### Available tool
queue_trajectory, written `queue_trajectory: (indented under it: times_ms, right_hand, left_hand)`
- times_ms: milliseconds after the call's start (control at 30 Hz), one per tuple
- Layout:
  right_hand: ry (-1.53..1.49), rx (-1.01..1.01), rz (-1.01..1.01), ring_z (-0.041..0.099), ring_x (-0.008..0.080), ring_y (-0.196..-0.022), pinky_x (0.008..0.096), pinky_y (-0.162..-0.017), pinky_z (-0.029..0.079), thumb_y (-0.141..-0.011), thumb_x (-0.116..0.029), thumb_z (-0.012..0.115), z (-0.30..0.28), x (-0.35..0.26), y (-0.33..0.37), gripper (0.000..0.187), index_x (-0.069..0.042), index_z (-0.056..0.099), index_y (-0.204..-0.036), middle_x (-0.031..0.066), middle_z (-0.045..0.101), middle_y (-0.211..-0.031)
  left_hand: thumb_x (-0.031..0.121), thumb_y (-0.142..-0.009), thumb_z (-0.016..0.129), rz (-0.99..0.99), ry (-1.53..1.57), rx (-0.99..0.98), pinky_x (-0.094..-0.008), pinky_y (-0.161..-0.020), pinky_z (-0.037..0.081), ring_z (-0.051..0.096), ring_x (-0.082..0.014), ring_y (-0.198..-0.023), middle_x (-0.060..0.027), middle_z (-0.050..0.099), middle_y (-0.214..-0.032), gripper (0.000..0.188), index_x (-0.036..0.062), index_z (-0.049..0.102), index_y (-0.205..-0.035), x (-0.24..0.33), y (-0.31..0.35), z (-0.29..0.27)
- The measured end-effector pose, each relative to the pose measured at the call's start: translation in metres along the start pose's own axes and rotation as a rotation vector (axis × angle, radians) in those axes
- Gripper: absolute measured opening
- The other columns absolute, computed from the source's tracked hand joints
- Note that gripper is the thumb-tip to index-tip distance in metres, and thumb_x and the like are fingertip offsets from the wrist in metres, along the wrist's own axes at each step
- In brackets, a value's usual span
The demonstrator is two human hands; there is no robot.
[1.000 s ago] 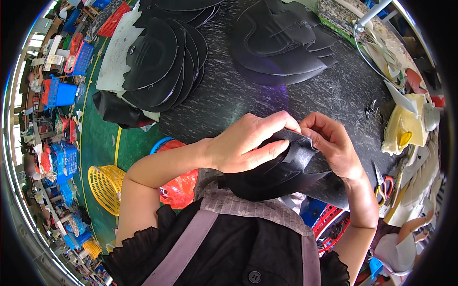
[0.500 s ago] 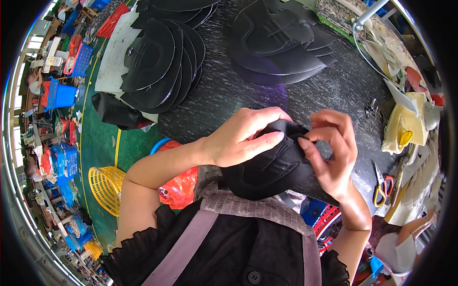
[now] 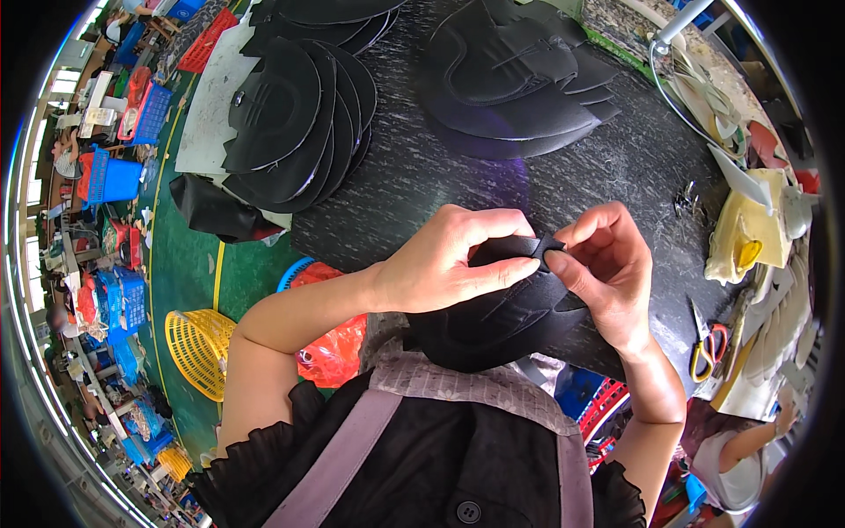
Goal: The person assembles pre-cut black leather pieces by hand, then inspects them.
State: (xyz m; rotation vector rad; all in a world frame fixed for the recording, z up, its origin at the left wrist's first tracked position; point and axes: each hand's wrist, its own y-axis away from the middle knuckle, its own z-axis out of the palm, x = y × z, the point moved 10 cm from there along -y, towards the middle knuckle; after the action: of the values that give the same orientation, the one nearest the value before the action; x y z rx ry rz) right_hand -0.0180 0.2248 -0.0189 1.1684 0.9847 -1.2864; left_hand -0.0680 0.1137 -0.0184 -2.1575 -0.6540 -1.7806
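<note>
Left hand (image 3: 444, 264): yours is closed on the black piece's upper edge, the thumb stretched along the near side and the index finger arched over from the far side, knuckles up.
Right hand (image 3: 620, 277): your thumb and index finger pinch the same edge just beside the left fingertips, the other fingers curled in.
Left forearm (image 3: 308, 299): your elbow bends sharply out to the side, so it runs across to the right, rising slightly to the wrist.
Right forearm (image 3: 656, 378): yours comes up steeply, tilting left towards the wrist.
Black piece (image 3: 493, 330): curved and folded at the top, it sits between your hands, close in front of your apron (image 3: 466, 383), at the near edge of the worktop (image 3: 422, 185).
Scissors (image 3: 707, 348): to the right of your right hand, well apart from it.
</note>
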Motion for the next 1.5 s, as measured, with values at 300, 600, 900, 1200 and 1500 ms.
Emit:
queue_trajectory:
  times_ms: [300, 600, 900, 1200, 1500]
  right_hand:
    - [0.043, -0.065, -0.024, 0.055, 0.0066, -0.086, 0.0223, -0.077, 0.045, -0.086, 0.004, 0.062, 0.008, -0.004, -0.002, 0.022, -0.002, 0.054, -0.106, 0.0012, 0.058, -0.091]
    - [1.06, 0.459, -0.313, 0.061, 0.0162, -0.081, 0.0271, -0.072, 0.049, -0.085, -0.004, 0.062, -0.127, -0.06, 0.002, 0.017, -0.004, 0.068, -0.101, 0.0084, 0.065, -0.093]
    - [1.236, 0.49, -0.203, 0.055, 0.0122, -0.069, 0.0248, -0.063, 0.044, -0.08, -0.001, 0.068, -0.184, -0.035, 0.014, 0.013, -0.003, 0.068, -0.092, 0.002, 0.059, -0.082]
    - [1.182, 0.251, -0.398, 0.057, 0.0169, -0.086, 0.0278, -0.081, 0.044, -0.077, 0.001, 0.068, -0.085, -0.055, -0.023, 0.008, 0.0, 0.066, -0.085, 0.0064, 0.061, -0.089]
    - [0.995, 0.351, -0.281, 0.059, 0.0099, -0.078, 0.0238, -0.072, 0.046, -0.079, 0.0, 0.069, -0.107, -0.039, -0.043, 0.01, 0.0, 0.069, -0.089, 0.0043, 0.067, -0.086]
  left_hand:
    - [0.016, -0.084, 0.068, -0.055, 0.076, -0.061, -0.024, -0.056, 0.04, 0.052, -0.0061, -0.065, -0.0033, 0.058, -0.071, 0.019, 0.0005, 0.061, -0.092, -0.002, -0.007, 0.006]
    - [0.01, -0.085, 0.066, 0.008, -0.025, 0.473, -0.026, -0.071, 0.049, 0.063, -0.0121, -0.079, -0.0088, 0.066, -0.086, 0.023, 0.0007, 0.063, -0.106, -0.025, 0.002, -0.07]
    - [0.0, -0.077, 0.066, 0.346, -0.523, 0.501, -0.0342, -0.081, 0.046, 0.059, -0.024, -0.093, -0.0097, 0.063, -0.101, 0.02, 0.0035, 0.066, -0.097, 0.024, 0.027, -0.056]
    - [0.003, -0.08, 0.066, 0.366, -0.142, 0.263, -0.0343, -0.075, 0.047, 0.061, -0.023, -0.081, -0.0084, 0.065, -0.092, 0.019, 0.0036, 0.064, -0.099, 0.004, 0.0, 0.02]
    - [0.003, -0.082, 0.064, 0.29, -0.049, 0.238, -0.0323, -0.069, 0.049, 0.061, -0.02, -0.074, -0.0086, 0.064, -0.089, 0.016, 0.0011, 0.063, -0.098, -0.004, 0.0, 0.012]
